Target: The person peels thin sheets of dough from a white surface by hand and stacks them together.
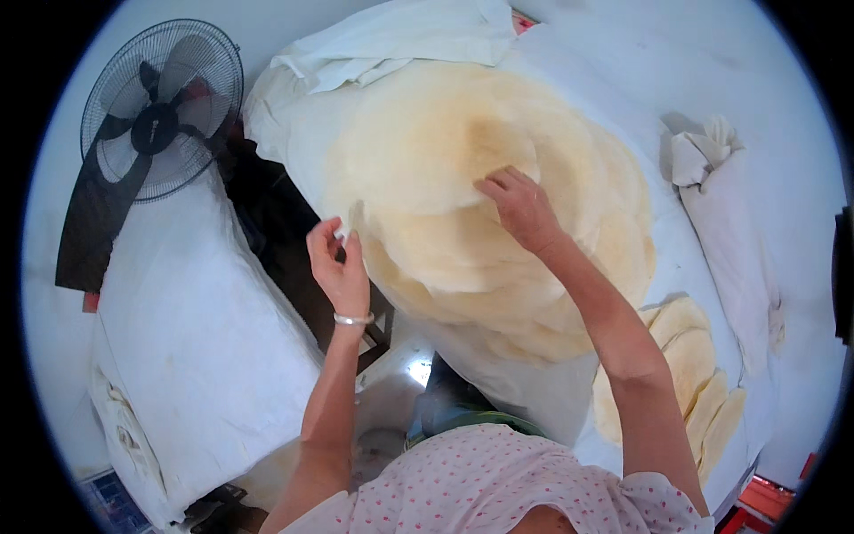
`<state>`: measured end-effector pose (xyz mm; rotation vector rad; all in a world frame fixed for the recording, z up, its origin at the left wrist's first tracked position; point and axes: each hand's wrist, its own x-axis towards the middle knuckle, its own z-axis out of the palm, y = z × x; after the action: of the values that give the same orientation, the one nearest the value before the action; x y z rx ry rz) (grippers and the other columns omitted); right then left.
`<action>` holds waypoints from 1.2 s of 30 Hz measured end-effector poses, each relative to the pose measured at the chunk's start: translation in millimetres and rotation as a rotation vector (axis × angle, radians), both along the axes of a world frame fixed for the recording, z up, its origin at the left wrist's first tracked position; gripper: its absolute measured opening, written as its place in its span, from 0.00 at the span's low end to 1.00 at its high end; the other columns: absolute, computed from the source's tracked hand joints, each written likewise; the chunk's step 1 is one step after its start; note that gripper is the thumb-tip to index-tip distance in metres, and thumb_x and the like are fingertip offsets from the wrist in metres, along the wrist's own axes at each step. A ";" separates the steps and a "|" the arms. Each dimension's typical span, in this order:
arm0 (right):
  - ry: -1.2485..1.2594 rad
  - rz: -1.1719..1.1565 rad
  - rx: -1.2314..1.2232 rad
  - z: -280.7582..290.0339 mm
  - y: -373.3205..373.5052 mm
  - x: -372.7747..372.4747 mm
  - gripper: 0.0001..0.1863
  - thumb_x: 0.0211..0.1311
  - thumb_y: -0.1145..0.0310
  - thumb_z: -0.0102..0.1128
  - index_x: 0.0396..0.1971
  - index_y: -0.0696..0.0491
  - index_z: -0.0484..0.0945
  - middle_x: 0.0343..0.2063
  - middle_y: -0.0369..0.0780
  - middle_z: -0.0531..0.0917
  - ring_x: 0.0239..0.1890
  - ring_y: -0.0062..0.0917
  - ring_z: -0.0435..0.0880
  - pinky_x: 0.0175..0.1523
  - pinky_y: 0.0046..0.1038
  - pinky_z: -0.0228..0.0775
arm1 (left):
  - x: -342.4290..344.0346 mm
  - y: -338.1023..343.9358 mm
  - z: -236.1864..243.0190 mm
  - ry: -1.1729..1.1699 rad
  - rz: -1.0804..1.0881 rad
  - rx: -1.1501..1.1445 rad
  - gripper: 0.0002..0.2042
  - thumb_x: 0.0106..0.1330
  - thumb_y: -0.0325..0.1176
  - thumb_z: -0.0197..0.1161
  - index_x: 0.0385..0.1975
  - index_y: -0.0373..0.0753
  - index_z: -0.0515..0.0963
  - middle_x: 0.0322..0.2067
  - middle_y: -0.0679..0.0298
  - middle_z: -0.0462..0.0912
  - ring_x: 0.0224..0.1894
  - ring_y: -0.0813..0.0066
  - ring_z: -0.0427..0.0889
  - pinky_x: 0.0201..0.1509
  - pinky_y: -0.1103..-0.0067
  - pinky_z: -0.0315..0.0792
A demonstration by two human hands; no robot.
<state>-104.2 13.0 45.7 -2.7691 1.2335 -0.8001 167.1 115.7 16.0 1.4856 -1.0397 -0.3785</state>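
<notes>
A broad heap of round, thin, pale yellow flatbreads point(436, 254) covers the middle of the white-draped surface. Over the heap, my right hand point(525, 209) pinches the near edge of the topmost flatbread point(427, 169), thumb and fingers drawn together. My left hand point(340, 271) is raised beside the heap's left edge, with a bracelet point(353, 319) at the wrist. Its fingers are bent, with a gap between them and the thumb, and nothing shows in that gap. A little blur softens the fingertips of the left hand.
Several more flatbreads point(685, 356) lie in a smaller group at the near right. A rolled white cloth point(725, 214) rests along the right side, and another cloth point(400, 44) at the far edge. To the left, a black fan point(156, 129) stands by a white-covered stack point(205, 329).
</notes>
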 end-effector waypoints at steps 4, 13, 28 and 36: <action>-0.057 0.037 0.021 -44.2 12.2 -4.3 0.14 0.45 0.77 0.53 0.35 0.51 0.77 0.33 0.38 0.78 0.42 0.32 0.75 0.47 0.33 0.69 | 0.5 -46.1 25.0 -0.429 -0.090 -0.087 0.16 0.60 0.27 0.61 0.47 0.33 0.72 0.49 0.56 0.74 0.54 0.60 0.72 0.58 0.72 0.65; -0.059 -0.096 0.030 -37.2 106.1 -13.4 0.23 0.49 0.69 0.56 0.50 0.52 0.72 0.50 0.47 0.72 0.61 0.41 0.63 0.66 0.49 0.50 | -1.0 -129.0 -72.4 -0.882 -0.594 0.393 0.29 0.69 0.51 0.46 0.68 0.50 0.54 0.69 0.56 0.47 0.70 0.54 0.45 0.67 0.52 0.41; 0.173 -1.728 -0.060 -56.2 474.4 -433.8 0.27 0.45 0.78 0.56 0.51 0.59 0.67 0.51 0.50 0.71 0.57 0.42 0.67 0.58 0.38 0.62 | -293.4 33.6 -26.0 -0.058 -1.096 0.272 0.17 0.61 0.25 0.62 0.50 0.34 0.72 0.42 0.66 0.77 0.41 0.80 0.75 0.47 0.84 0.70; -0.064 -1.742 0.223 -62.9 494.3 -528.1 0.09 0.53 0.68 0.53 0.34 0.50 0.76 0.32 0.45 0.81 0.37 0.39 0.81 0.40 0.41 0.71 | -420.5 202.7 8.5 -0.050 -1.537 0.497 0.12 0.61 0.22 0.60 0.44 0.32 0.75 0.38 0.63 0.80 0.39 0.78 0.80 0.45 0.83 0.73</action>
<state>-632.3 507.3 -17.3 -0.8562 3.1804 -0.5082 -253.4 318.4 24.5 0.7811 -2.0910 -1.7560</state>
